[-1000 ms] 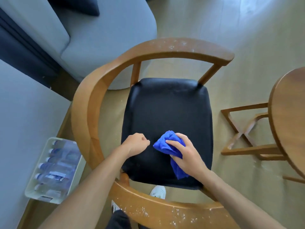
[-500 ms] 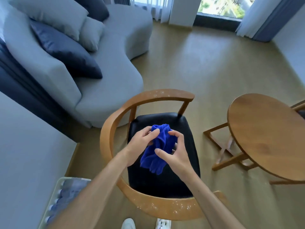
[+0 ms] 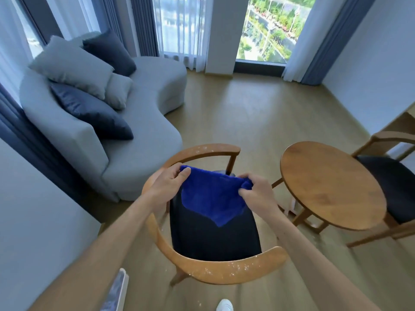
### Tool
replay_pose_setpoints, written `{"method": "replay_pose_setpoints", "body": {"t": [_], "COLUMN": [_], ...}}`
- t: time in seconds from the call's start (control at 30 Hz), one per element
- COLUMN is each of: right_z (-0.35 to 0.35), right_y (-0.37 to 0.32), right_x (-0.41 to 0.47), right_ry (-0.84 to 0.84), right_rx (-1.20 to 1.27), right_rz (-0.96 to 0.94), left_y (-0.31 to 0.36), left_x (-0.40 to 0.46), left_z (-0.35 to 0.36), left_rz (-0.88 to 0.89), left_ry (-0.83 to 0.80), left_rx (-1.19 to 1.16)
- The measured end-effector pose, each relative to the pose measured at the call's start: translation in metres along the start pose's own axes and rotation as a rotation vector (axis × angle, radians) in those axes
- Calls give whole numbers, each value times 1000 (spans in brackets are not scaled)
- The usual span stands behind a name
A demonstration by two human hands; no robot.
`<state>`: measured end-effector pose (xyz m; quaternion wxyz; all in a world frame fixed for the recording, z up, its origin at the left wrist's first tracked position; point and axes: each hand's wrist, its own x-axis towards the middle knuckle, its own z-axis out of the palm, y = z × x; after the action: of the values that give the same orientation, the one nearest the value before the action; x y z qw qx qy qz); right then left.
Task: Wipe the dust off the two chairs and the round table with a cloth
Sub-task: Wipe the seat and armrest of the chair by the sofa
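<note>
At the upper left of the frame a grey sofa (image 3: 143, 122) carries light and dark cushions (image 3: 74, 63); behind it hang curtains (image 3: 143, 21), and a window (image 3: 267, 28) fills the top centre. Low in the centre stands the near chair (image 3: 215, 272), its curved wooden rail flecked with white dust at the near and far ends, its seat (image 3: 213, 239) black; above that seat the left hand (image 3: 167, 184) pinches the upper left corner of the cloth (image 3: 211, 196), thumb on top and fingers curled beneath; the cloth, blue, is stretched between both hands and droops to a point over the seat without clearly touching it; the right hand (image 3: 256, 194) grips the bunched upper right corner, fingers curled round it. Right of centre the round counter (image 3: 330, 187) stands just beside the chair, its wooden top bare; at the right edge the second chair (image 3: 395, 185) sits partly tucked behind the counter, black seat showing. At the bottom centre a white shoe (image 3: 224, 305) rests on the floor (image 3: 258, 113).
</note>
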<state>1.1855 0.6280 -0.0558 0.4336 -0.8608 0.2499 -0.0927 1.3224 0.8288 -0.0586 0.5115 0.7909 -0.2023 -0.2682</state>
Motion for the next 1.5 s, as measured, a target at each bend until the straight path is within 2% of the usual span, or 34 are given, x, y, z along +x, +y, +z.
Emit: {"method": "replay_pose_setpoints", "body": {"t": [0.07,0.23,0.33,0.43,0.83,0.9,1.0,1.1,1.33,1.43,1.5], "right_z": [-6,-25,-40,-46,-39,-39,-40,-37,-38,-39,-40], "right_y": [-6,-26,-34,-40,-49,-52,-53,-51,-52,-55,-55], "right_x": [1,9,9,7,4,5,7,8,8,7,7], "right_ry": [-34,-97,-200,-314,-421,-421,-397,-404,-415,-421,-421], "right_rx": [-105,-265,-225,-204,-247,-278,-283,-298,-326,-325,-338], "right_rz": [-45,-95,-86,-155,-214,-223,-224,-215,-231,-280,-317], "left_y": [4,33,42,48,67,70,73,76,89,91,88], "left_x": [0,-2,1,5,12,12,9,8,8,6,5], "left_z": [-6,-7,-16,-22,-25,-25,-24,-13,-1,6,9], "left_rz": [16,98,158,158,144,124,197,295,395,427,421], "left_ry": [-37,-73,-62,-62,-173,-247,-317,-320,-288,-243,-271], "left_rx": [111,65,176,287,133,219,542,782,1101,1080,1009]}}
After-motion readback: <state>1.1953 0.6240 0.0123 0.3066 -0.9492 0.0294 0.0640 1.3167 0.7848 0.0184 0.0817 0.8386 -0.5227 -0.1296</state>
